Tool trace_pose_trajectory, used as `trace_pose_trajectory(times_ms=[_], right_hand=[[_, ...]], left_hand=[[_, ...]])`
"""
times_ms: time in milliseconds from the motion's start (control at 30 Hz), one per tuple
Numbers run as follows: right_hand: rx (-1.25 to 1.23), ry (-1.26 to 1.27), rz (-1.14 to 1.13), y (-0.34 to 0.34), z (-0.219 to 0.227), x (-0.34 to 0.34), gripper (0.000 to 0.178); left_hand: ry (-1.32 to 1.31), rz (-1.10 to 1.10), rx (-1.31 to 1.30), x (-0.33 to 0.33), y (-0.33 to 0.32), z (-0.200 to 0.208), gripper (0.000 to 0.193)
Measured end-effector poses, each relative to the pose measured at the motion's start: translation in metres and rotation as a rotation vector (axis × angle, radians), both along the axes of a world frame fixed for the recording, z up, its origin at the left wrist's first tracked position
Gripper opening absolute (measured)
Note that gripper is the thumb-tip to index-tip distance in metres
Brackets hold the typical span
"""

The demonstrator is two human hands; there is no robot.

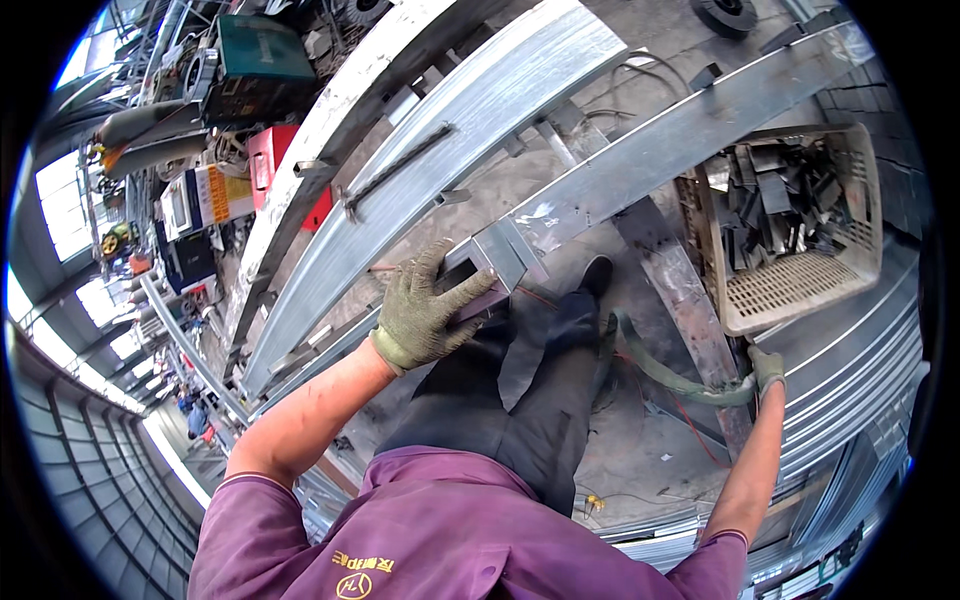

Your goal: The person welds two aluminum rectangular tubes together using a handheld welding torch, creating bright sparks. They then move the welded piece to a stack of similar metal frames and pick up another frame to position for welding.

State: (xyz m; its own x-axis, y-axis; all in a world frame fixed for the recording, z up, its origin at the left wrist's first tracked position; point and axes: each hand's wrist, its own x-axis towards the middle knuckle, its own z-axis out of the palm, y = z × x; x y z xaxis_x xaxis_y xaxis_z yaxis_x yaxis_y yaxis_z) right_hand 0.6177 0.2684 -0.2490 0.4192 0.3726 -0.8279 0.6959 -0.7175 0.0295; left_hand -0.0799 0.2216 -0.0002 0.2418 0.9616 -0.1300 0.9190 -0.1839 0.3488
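Note:
My left hand (425, 305), in a dirty olive glove, has its thumb and fingers bent around a short metal box-section piece (503, 256). That piece sits at the near end of a long galvanized steel beam (660, 148), which runs off to the upper right. Out at the right, my right hand (767, 370), gloved as well, closes on the end of a long green cloth-covered cable (672, 378). The cable droops in a curve toward my legs. What lies beyond the right hand's fingers is hidden.
A pale plastic crate (795, 290) full of small metal offcuts stands at the right, by stacked steel profiles (850, 385). A rusty support bar (690, 300) lies below the beam. More wide beams (450, 110) curve across the left. Behind them are a red box (270, 165) and a green machine (262, 48).

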Motion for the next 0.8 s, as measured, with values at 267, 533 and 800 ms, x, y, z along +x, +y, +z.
trace_pose_trajectory(times_ms=[267,533,800], right_hand=[[0.008,0.028,-0.013,-0.019,-0.05,0.014,0.036],[0.304,-0.007,-0.436,-0.063,0.044,0.026,0.03],[1.054,0.081,-0.733,-0.131,0.262,-0.037,0.026]], left_hand=[[0.067,0.003,-0.016,0.007,-0.002,0.007,0.076],[0.076,0.008,0.025,0.006,-0.009,-0.002,0.077],[0.022,-0.004,0.08,0.008,-0.006,0.004,0.071]])
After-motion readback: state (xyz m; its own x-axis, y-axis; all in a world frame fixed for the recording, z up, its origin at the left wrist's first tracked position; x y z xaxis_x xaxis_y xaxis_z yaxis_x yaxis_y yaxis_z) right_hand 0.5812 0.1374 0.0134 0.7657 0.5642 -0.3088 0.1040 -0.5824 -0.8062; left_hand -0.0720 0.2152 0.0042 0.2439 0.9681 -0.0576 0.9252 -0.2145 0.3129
